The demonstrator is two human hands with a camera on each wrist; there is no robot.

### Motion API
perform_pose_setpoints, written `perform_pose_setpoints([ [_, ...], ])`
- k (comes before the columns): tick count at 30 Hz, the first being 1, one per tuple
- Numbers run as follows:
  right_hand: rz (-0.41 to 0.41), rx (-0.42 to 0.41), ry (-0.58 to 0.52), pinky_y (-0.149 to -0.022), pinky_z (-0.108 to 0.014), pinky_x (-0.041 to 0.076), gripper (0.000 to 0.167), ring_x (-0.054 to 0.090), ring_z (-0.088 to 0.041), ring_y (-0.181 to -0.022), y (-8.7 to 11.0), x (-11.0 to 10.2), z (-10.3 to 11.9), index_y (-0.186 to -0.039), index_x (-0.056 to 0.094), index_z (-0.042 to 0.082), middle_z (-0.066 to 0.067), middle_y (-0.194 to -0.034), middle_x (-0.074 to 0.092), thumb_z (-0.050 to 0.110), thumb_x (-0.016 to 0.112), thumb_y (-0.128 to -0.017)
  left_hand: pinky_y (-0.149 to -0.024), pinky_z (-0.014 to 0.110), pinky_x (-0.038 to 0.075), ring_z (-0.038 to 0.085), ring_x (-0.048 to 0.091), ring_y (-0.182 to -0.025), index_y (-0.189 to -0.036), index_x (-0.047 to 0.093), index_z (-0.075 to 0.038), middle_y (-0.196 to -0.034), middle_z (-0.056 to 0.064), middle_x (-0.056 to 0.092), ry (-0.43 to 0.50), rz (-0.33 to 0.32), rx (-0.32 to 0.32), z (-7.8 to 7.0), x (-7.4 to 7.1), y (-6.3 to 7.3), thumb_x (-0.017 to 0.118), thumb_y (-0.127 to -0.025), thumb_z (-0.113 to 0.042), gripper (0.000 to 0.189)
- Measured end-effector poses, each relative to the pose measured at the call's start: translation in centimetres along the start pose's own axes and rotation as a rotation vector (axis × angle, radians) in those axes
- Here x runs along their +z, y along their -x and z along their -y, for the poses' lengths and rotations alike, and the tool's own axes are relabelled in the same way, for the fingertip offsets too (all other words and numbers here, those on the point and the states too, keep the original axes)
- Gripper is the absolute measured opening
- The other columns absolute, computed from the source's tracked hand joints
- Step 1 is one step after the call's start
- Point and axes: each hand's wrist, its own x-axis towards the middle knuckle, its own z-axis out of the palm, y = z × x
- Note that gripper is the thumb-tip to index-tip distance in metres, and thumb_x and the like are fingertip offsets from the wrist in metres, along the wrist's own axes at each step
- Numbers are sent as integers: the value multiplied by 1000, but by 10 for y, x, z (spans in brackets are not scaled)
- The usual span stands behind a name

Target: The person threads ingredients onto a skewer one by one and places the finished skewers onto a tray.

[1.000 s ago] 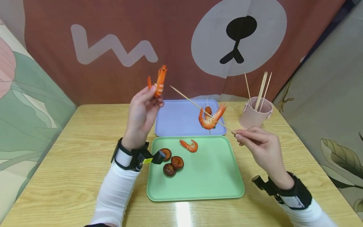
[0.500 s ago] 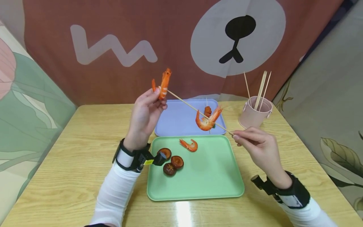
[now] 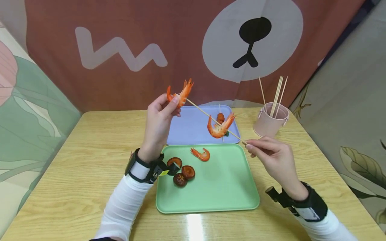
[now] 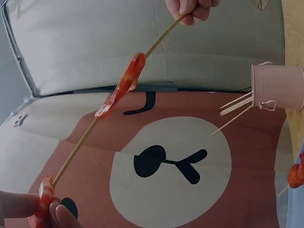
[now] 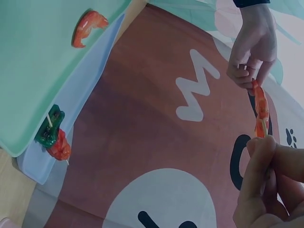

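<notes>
My left hand [image 3: 161, 115] pinches a curled orange shrimp [image 3: 185, 93] between thumb and fingers, above the back tray. Between thumb and fingertips, my right hand [image 3: 272, 155] grips the lower end of a bamboo skewer [image 3: 197, 107]. A second shrimp [image 3: 214, 133] is threaded midway along that skewer. The skewer's far end reaches the left-hand shrimp, and its tip shows inside the curl. In the left wrist view the skewer [image 4: 76, 149] meets the held shrimp [image 4: 46, 192] at its upper end. From the right wrist, the left hand [image 5: 254, 47] appears beyond the shrimp.
A green tray [image 3: 223, 197] bears one shrimp [image 3: 200, 154] and several brown mushrooms [image 3: 188, 172]. Behind it lies a blue tray [image 3: 190, 130] with a loaded skewer of red and green pieces [image 5: 58, 142]. At the back right stands a pink bucket [image 3: 268, 124] of skewers.
My left hand has moved right and slightly down, tilting its shrimp toward the right. The skewer tip, earlier apart from that shrimp, now reaches into its curl. My right hand has shifted slightly left.
</notes>
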Motion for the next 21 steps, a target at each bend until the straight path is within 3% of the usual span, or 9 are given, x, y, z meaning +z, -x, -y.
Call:
perform_pose_setpoints([
  [5, 1, 12, 10, -54, -16, 52, 17, 62, -7, -63, 0, 2, 0, -92, 74, -1, -2, -76, 67, -8, 71, -78, -63, 22, 51, 16, 55, -67, -88, 64, -6, -76, 1, 62, -11, 17, 18, 0, -3, -1, 61, -91, -6, 4],
  [10, 11, 5, 7, -54, -16, 52, 17, 62, -7, -63, 0, 4, -1, -93, 75, 0, -3, -75, 67, -8, 71, -78, -65, 24, 52, 18, 58, -77, -89, 68, -6, -86, 4, 67, 36, 59, 1, -4, -8, -4, 64, -89, -6, 4],
  [14, 34, 16, -30, -55, -18, 53, 16, 62, -7, -62, 1, 8, -2, -92, 75, 1, -2, -74, 67, -7, 71, -79, -66, 24, 53, 18, 60, -79, -88, 71, -6, -90, 5, 69, 123, 27, -36, -4, -8, -4, 67, -87, -5, 4],
  [21, 81, 36, -99, -57, -22, 56, 12, 66, -7, -61, 5, 17, -6, -89, 75, 1, -5, -72, 68, -5, 71, -79, -64, 24, 53, 17, 60, -67, -85, 70, -1, -76, 5, 66, 210, -33, -92, -2, -6, -2, 69, -84, -4, 3],
])
